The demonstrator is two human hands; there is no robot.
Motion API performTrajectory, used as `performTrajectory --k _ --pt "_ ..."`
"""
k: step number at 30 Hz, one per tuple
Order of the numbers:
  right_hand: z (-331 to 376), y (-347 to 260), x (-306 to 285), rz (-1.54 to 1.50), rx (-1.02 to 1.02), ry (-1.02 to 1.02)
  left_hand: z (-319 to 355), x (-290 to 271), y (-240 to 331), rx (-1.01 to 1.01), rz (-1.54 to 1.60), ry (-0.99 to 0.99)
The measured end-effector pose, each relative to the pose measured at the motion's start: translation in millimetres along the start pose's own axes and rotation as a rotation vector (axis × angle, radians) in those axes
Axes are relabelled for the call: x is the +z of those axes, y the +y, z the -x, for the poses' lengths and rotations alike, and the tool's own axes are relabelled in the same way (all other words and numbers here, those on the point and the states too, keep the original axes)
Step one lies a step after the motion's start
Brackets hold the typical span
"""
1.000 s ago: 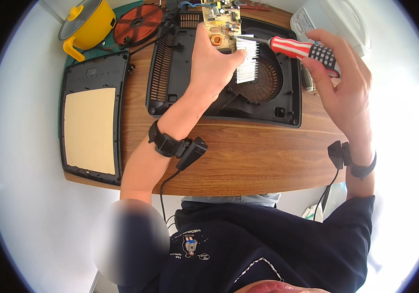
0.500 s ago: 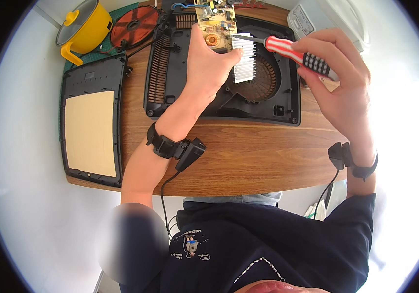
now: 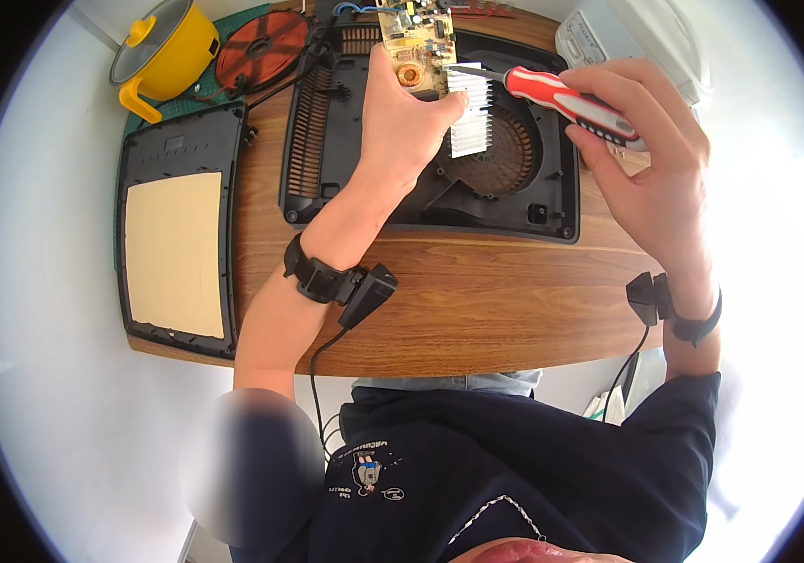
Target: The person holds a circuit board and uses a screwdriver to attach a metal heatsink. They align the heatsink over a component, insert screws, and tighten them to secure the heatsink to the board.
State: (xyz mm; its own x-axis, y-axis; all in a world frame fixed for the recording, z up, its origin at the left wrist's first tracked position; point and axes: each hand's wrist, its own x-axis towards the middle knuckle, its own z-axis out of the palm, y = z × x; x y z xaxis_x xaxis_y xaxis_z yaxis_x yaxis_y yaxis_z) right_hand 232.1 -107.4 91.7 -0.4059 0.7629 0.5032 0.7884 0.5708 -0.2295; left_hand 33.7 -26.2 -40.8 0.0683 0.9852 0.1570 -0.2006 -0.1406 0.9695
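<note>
My left hand (image 3: 402, 127) grips a circuit board (image 3: 411, 52) with a copper-wound coil (image 3: 409, 74), its thumb lying against the finned silver heat sink (image 3: 470, 117). Wrapped in the fingers of my right hand (image 3: 651, 141) is a screwdriver (image 3: 552, 91) with a red, white and black handle. Its shaft points left, and the tip is at the top of the heat sink, where the board meets it; whether it sits in a screw cannot be told. Beneath both lies a black plastic housing (image 3: 374, 214) with a round fan grille (image 3: 496, 159) and side vents.
At the left lies a black panel (image 3: 177, 145) with a cream sheet (image 3: 175, 253) on it. Behind are a yellow pot (image 3: 175, 56) and a reddish-brown coil disc (image 3: 261, 54) on a green mat. A white appliance (image 3: 627, 42) stands back right. Cables hang from both wrist straps.
The screwdriver handle has rolled in my right hand, showing a different side of its grip. My left hand keeps the board and heat sink nearly in place.
</note>
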Motion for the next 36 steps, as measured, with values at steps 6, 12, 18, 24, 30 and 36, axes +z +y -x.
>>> performTrajectory --k 6,12,18,24,30,36 --pt "-5 -19 5 -0.066 0.178 0.055 0 -2 -7 0.026 -0.119 0.006" --pt "-2 -9 0 0.054 0.056 0.02 2 1 -2 0.044 -0.173 0.019" --pt "-7 -14 8 0.042 -0.035 0.099 0 -1 -10 0.042 -0.19 0.02" --pt "-1 -15 -2 0.047 0.21 -0.089 1 -2 -9 0.048 -0.19 0.03" --pt "-5 -10 -2 0.048 -0.058 -0.054 1 -2 -7 0.048 -0.24 0.039" --pt "3 -12 -2 0.094 0.316 -0.094 1 -2 -8 0.071 -0.216 0.036"
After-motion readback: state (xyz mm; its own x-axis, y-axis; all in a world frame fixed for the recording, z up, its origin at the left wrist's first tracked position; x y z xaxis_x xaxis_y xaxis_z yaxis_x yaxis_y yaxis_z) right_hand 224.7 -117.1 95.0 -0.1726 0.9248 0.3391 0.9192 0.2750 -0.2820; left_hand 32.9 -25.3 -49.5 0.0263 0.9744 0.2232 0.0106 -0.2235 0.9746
